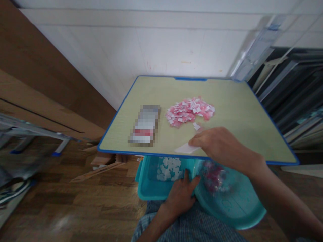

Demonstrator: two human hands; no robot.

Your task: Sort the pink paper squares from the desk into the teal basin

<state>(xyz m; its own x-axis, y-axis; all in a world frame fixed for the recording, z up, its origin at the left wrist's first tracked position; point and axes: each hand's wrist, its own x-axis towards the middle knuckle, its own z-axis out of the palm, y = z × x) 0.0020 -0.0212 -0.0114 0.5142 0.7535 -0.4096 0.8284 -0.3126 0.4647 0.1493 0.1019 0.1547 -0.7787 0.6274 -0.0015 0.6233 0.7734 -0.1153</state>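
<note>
My right hand (pixel 219 144) pinches a flat white card-like piece (pixel 186 148) against the near edge of a pale board (pixel 234 111) with a blue rim. Just beyond it lies a small loose bit of paper (pixel 196 126). Farther back sits a pile of small pink and white pieces (pixel 190 111). Below the board, my left hand (pixel 180 195) rests at the side of a teal rectangular basin (pixel 151 193), thumb and forefinger apart, with nothing visible in it. White scraps (pixel 170 168) lie inside that basin.
A phone with a blurred-out screen (pixel 145 126) lies on the board's left. Beside the rectangular basin, a round teal basin (pixel 242 215) holds a clear bag of pink material (pixel 214 178). Cardboard (pixel 50 84) stands left, dark panels (pixel 297 77) right. A white wall (pixel 161 43) backs the board.
</note>
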